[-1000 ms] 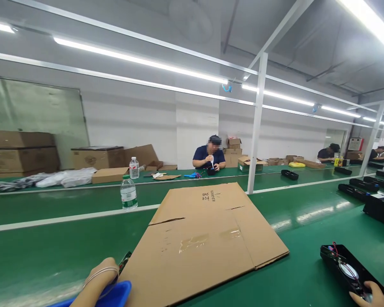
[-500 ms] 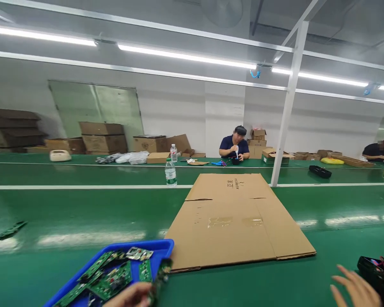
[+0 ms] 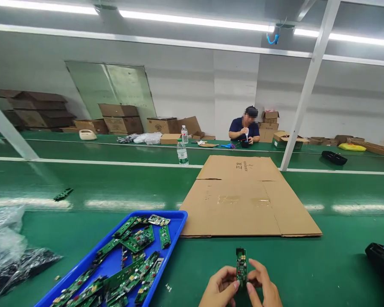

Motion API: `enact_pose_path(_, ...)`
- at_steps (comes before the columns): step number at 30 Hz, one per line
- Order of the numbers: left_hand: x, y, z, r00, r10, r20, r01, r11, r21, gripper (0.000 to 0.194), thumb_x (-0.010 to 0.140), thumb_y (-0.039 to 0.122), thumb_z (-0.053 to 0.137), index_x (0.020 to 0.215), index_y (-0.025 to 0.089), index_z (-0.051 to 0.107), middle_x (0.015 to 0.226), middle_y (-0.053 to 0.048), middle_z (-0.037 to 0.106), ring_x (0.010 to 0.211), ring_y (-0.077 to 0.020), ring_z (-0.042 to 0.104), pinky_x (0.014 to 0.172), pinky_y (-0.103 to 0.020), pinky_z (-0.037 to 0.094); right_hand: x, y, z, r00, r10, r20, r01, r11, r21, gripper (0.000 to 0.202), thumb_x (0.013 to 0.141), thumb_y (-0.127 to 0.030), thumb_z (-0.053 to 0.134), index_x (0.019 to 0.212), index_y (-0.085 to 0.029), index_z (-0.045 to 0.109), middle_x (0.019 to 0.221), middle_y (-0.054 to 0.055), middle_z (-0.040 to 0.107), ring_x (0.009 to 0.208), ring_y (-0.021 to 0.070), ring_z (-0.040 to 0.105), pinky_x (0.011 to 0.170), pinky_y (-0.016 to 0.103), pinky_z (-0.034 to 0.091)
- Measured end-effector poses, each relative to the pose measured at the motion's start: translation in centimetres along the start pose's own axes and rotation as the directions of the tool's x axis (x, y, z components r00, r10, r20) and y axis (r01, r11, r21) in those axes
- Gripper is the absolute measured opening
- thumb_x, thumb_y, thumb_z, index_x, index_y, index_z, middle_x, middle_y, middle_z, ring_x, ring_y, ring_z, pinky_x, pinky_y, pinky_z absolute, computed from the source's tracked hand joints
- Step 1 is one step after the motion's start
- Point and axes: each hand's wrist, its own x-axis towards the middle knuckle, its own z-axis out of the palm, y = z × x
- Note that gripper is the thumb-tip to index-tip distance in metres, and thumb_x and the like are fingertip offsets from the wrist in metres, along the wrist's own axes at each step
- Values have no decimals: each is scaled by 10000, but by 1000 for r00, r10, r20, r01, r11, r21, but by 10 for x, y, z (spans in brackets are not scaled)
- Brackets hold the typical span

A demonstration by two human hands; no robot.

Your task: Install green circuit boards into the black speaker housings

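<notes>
A small green circuit board (image 3: 241, 266) stands upright between my two hands near the bottom of the head view. My left hand (image 3: 219, 290) pinches its left edge and my right hand (image 3: 263, 286) pinches its right edge. To the left lies a blue tray (image 3: 176, 221) holding several more green circuit boards (image 3: 137, 238). A black device housing (image 3: 382, 258) with red wires sits at the far right on the green table, apart from both hands.
A flattened cardboard sheet (image 3: 246, 196) lies beyond my hands. Crumpled plastic bags (image 3: 6, 247) are at the left edge. A loose board (image 3: 63, 194) and a water bottle (image 3: 182, 153) sit farther back. Another person (image 3: 245, 128) works at the far bench among cardboard boxes.
The view tilted down and left. My left hand brought a board out from the tray side to the centre, and my right hand left the black housing and joined it on the board.
</notes>
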Motion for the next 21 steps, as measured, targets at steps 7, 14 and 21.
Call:
enact_pose_path(7, -11, -7, -10, 999, -41, -1, 41, 999, -1, 479, 574, 552, 772, 843, 169, 672, 745, -14, 603, 635, -116, 493, 496, -189, 417, 4, -10, -12, 975, 122, 184, -151, 977, 149, 362, 883, -454, 433, 1110, -178, 493, 733, 18, 602, 659, 149, 575, 658, 241, 456)
enact_pose_path(14, -17, 1, -10, 994, -84, 76, 83, 996, 19, 432, 608, 533, 761, 879, 199, 731, 839, -35, 673, 823, -167, 546, 754, -228, 454, 0, -15, -12, 965, 207, 160, -234, 956, 176, 453, 905, -505, 390, 1229, -190, 425, 778, 18, 593, 686, 145, 551, 668, 247, 443)
enact_pose_path(21, -19, -11, -7, 967, -213, 142, 216, 976, -5, 607, 538, 659, 726, 903, 174, 731, 790, -44, 607, 600, -124, 491, 545, -250, 467, 7, -22, -21, 949, 259, 178, -291, 937, 191, 459, 888, -554, 413, 1152, -201, 542, 878, 52, 606, 806, 171, 574, 742, 269, 459)
